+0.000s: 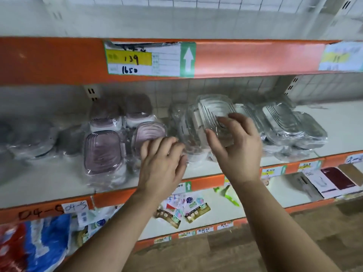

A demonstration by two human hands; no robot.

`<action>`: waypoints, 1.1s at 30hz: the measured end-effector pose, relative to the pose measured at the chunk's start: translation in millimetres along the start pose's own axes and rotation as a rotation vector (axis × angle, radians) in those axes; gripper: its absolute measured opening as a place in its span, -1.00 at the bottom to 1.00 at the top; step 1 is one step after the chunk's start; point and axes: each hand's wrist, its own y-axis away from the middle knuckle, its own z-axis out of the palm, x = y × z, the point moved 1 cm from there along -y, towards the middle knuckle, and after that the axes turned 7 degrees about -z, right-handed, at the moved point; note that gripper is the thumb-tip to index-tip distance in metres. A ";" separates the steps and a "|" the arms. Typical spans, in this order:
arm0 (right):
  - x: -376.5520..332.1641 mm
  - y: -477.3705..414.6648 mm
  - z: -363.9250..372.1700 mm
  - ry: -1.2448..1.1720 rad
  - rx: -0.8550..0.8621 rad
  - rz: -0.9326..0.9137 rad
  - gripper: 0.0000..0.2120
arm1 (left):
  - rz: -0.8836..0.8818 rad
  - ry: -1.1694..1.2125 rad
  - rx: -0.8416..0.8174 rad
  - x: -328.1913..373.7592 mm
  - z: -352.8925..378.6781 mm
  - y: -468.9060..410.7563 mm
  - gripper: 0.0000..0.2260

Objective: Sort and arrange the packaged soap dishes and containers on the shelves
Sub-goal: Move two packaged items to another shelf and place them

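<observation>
Nearest, on the lower shelf, loose sachets [196,213] lie scattered and have no part in the job. Above them both forearms reach over the orange edge of the middle shelf [117,195], where the wrapped soap dishes lie. The left hand [163,163] hangs palm down with its fingers loosely bent and holding nothing, at the gap between the pink soap dishes [103,152] and the clear ones, probably to steady the slippery wrap or keep the colours apart. The right hand [237,148] has thumb and fingers spread apart in front of a clear soap dish [214,114] that leans upright; whether it touches the wrap is blurred, but the open span suits catching a broad pack by its edges. Further right, grey-lidded packs [282,122] lean overlapped in a row, seemingly already grouped. Highest, a price label [129,59] marks the shelf above.
</observation>
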 end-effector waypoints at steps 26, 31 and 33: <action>-43.5 -2.2 -75.9 0.009 -0.369 -0.101 -0.73 | -0.146 -0.086 -0.041 56.6 -96.2 39.8 -0.79; -86.7 -2.4 -115.8 -0.005 -0.403 -0.126 -0.77 | -0.161 -0.140 0.001 68.0 -160.4 58.1 -0.80; -107.1 -4.6 -125.1 -0.017 -0.422 -0.148 -0.78 | -0.188 -0.164 0.022 65.6 -187.0 61.4 -0.79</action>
